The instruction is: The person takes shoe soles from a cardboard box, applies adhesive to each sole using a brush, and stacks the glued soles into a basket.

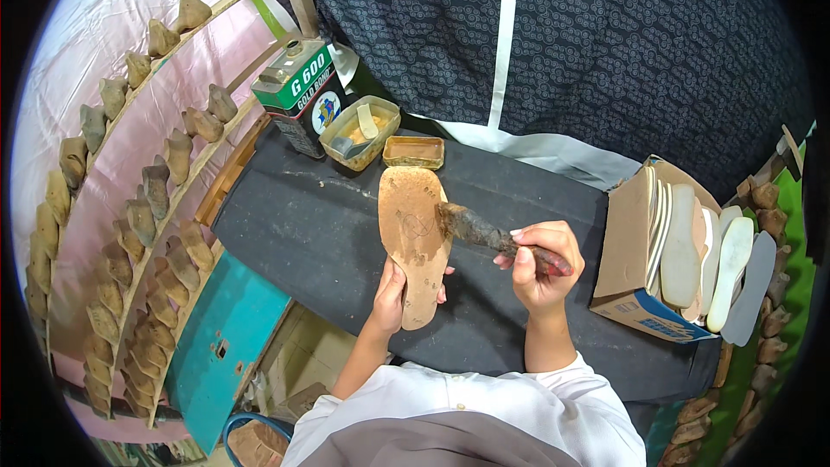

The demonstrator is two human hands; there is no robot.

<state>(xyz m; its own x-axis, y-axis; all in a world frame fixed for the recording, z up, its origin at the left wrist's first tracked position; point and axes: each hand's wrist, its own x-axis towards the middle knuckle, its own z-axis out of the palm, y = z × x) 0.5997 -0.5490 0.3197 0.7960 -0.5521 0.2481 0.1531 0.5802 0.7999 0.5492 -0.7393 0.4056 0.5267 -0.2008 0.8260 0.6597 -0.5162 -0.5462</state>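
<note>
My left hand is closed around the narrow heel end of a tan, sole-shaped insole board, with the thumb on the near side and fingertips showing at its right edge. The board is held over the dark table, its wide toe end pointing away from me. A wet-looking darker patch and pen marks show on its face. My right hand grips the reddish end of a brush with a dark, crusted handle. The brush's bristles touch the board's right edge at mid-length.
Beyond the board sit a shallow amber container, a plastic tub holding spatulas, and a green-and-black metal can. A cardboard box of insoles stands right on the black-covered table. Racks of wooden shoe lasts flank both sides.
</note>
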